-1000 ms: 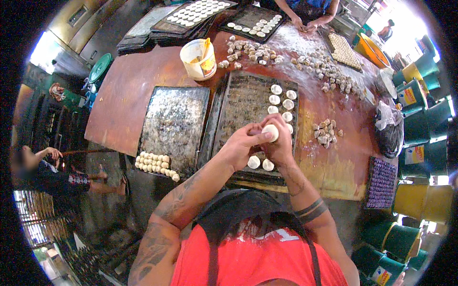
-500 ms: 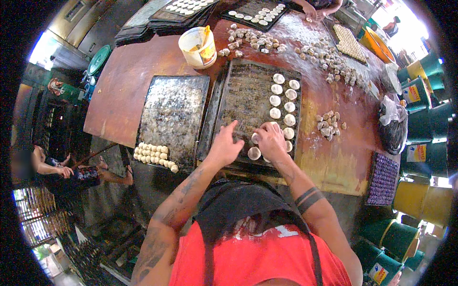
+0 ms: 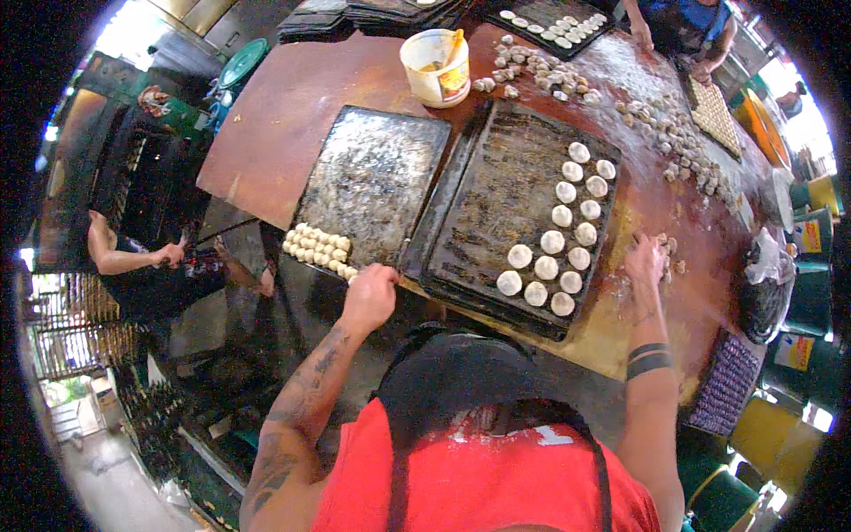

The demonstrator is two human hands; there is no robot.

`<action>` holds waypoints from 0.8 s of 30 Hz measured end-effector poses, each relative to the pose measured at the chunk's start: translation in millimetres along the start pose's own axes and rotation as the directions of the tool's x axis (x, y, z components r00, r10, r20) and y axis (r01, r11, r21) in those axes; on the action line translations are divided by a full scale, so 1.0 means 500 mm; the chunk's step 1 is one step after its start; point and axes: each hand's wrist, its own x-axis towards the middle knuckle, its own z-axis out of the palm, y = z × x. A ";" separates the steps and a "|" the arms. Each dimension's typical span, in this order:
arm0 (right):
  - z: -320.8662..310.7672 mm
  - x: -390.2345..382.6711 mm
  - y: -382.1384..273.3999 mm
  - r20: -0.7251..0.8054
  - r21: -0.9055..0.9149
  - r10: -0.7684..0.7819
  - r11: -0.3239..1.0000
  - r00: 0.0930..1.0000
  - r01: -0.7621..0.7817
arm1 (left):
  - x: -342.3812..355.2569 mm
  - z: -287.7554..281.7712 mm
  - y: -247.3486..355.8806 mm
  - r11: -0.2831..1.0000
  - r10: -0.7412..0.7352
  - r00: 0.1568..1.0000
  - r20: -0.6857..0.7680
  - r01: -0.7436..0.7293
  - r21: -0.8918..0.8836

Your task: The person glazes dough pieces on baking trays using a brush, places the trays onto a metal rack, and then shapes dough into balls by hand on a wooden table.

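Observation:
My left hand (image 3: 370, 294) is closed at the front corner of the left baking tray (image 3: 381, 168), its fingertips pinching the end ball in rows of small cream-coloured balls (image 3: 317, 246). To the right, my right hand (image 3: 645, 260) reaches down to a small pile of floured dough pieces (image 3: 671, 251) on the table. Its fingers look stretched and slightly apart, though a little blurred. Between the hands lies a dark baking tray (image 3: 496, 186) with flattened white dough rounds (image 3: 546, 267) along its right side and near corner.
A white bucket (image 3: 434, 69) with an orange handle stands behind the trays. More dough pieces (image 3: 669, 133) lie across the floured wooden table (image 3: 266, 133). Another person's hand (image 3: 705, 71) is at the far right. A tied dark plastic bag (image 3: 762, 293) sits at the right edge.
Both hands have left the middle tray: the left went to the cream balls, the right to the dough pile. The rounds my right hand covered now show. The view has shifted.

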 end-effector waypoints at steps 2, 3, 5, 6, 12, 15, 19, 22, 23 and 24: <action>0.059 0.007 0.121 -0.074 0.049 -0.085 0.995 0.994 0.089 | -0.009 -0.011 -0.034 0.974 -0.063 0.990 -0.129 0.089 0.210; 0.072 0.009 0.130 -0.176 0.048 -0.133 0.989 0.975 0.143 | -0.015 -0.018 -0.056 0.944 -0.084 0.986 -0.143 0.125 0.305; 0.079 0.006 0.118 -0.284 0.040 -0.178 0.979 0.942 0.198 | -0.021 -0.026 -0.098 0.952 -0.013 0.994 -0.105 0.045 0.304; 0.079 -0.008 0.096 -0.240 0.492 0.072 0.869 0.968 0.057 | -0.019 -0.024 -0.112 0.954 0.059 0.996 -0.065 -0.038 0.297; -0.110 -0.139 -0.261 0.204 0.954 -0.132 0.251 0.970 -0.166 | 0.169 0.014 0.085 0.452 -0.404 0.901 0.160 0.348 -0.821; -0.183 -0.192 -0.402 0.035 0.992 -0.296 0.130 0.954 0.004 | 0.251 0.022 0.229 0.078 -0.225 0.915 0.335 0.359 -0.930; -0.203 -0.188 -0.416 -0.316 0.737 -0.332 0.504 0.889 0.450 | 0.271 0.025 0.324 -0.051 -0.106 0.889 0.446 0.443 -0.895; -0.210 -0.206 -0.408 -0.297 0.601 -0.440 0.604 0.848 0.524 | 0.273 0.022 0.355 -0.168 -0.089 0.879 0.469 0.451 -0.877; -0.236 -0.208 -0.407 -0.297 0.597 -0.436 0.610 0.850 0.522 | 0.276 0.014 0.361 -0.150 -0.117 0.871 0.477 0.459 -0.875; -0.267 -0.210 -0.404 -0.183 0.759 -0.307 0.560 0.934 0.333 | 0.277 0.004 0.363 -0.236 -0.039 0.897 0.440 0.419 -0.877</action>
